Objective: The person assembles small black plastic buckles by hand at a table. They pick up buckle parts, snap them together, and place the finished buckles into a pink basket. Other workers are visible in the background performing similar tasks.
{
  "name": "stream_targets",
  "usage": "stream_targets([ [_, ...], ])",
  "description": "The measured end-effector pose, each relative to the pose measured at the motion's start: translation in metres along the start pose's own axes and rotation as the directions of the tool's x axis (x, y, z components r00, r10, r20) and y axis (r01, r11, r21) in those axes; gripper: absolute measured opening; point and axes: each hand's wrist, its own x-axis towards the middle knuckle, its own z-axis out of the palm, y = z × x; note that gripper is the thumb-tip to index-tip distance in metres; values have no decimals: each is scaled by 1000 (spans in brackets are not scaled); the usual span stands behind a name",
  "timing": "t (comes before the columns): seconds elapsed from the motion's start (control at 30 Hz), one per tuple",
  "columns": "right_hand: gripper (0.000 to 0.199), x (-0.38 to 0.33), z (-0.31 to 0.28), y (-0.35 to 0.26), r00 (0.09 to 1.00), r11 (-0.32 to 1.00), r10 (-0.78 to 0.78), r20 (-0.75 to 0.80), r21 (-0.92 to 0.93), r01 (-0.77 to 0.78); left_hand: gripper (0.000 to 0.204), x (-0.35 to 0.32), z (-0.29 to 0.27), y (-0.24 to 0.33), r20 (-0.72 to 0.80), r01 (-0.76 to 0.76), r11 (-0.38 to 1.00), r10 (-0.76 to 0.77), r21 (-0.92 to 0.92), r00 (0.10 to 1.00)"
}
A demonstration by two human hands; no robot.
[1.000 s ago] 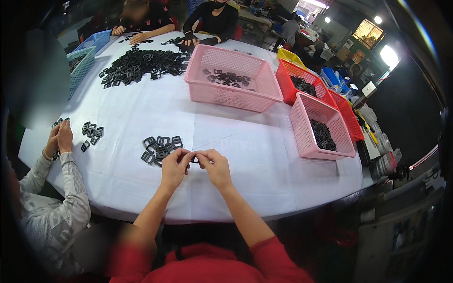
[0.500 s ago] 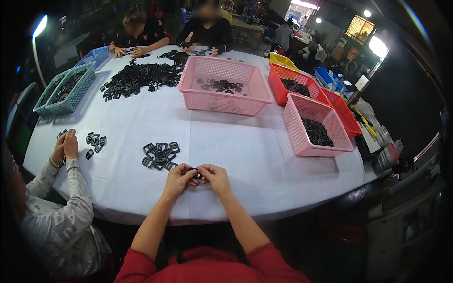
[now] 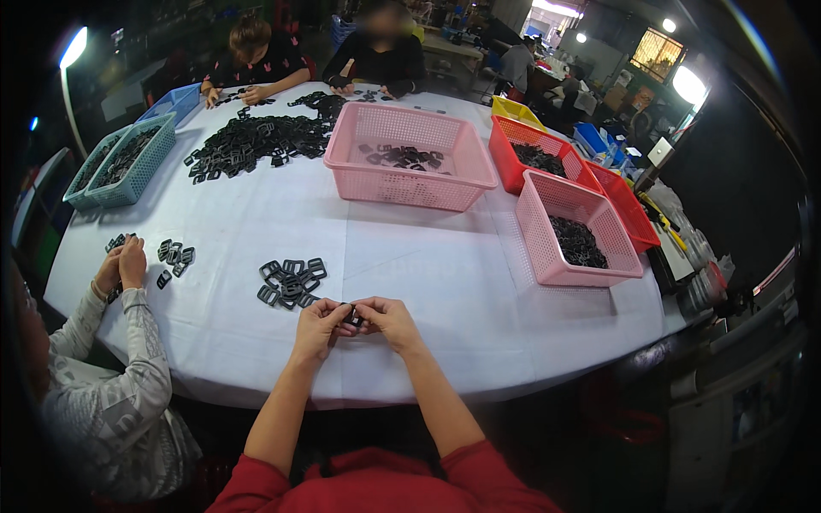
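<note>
Between my two hands, just above the near part of the white table, is a small black plastic strap buckle (image 3: 352, 317). My left hand (image 3: 321, 325) pinches it from the left, and my right hand (image 3: 385, 321) grips its right side with thumb and fingers. Fingertips cover much of the buckle. Just beyond my left hand lies a small heap of similar black buckles (image 3: 291, 281), loosely overlapping on the cloth.
A pink basket (image 3: 410, 190) with some buckles stands ahead, beside a big black buckle pile (image 3: 248, 144). Fuller pink (image 3: 575, 272) and red baskets (image 3: 506, 162) stand right, teal baskets (image 3: 137, 184) far left. A co-worker's hands (image 3: 120, 263) work at left; two people sit across.
The buckle between my fingers has turned slightly and its opening shows more. Both hands stay in nearly the same place, and the small heap looks unchanged.
</note>
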Motion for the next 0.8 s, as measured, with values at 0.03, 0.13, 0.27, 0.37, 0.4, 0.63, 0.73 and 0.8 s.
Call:
stream_targets([
  [0.03, 18, -1, -2, -1, 1000, 1000, 16, -1, -2, -16, 11, 0, 0, 0, -9, -9, 1000, 9, 4, 1000],
  [0.13, 18, -1, -1, -2, 998, 998, 56, -41, -5, -56, 10, 0, -2, -2, -22, -33, 999, 33, 11, 999],
  [0.27, 18, -4, 8, -6, 988, 995, 58, -142, -67, -68, 10, -3, -1, 1, -8, -51, 999, 51, -1, 999],
  [0.37, 19, -2, 7, -2, 978, 997, 16, -208, -72, -32, 10, -3, 3, 2, 3, -45, 999, 45, -18, 999],
  [0.4, 18, -2, 6, -1, 981, 998, 5, -194, -60, -16, 10, -3, 3, 2, 9, -39, 999, 39, -25, 999],
  [0.63, 18, 0, 3, 3, 986, 1000, -5, -165, -21, 1, 11, -3, 5, 0, 50, -51, 970, 40, 239, 998],
  [0.73, 20, 1, 3, -4, 987, 993, 70, -145, -83, -83, 11, -6, 7, -4, 79, -92, 963, 74, 255, 994],
  [0.8, 21, 1, 2, -6, 986, 988, 99, -134, -105, -114, 12, -7, 9, -7, 83, -114, 965, 97, 238, 992],
])
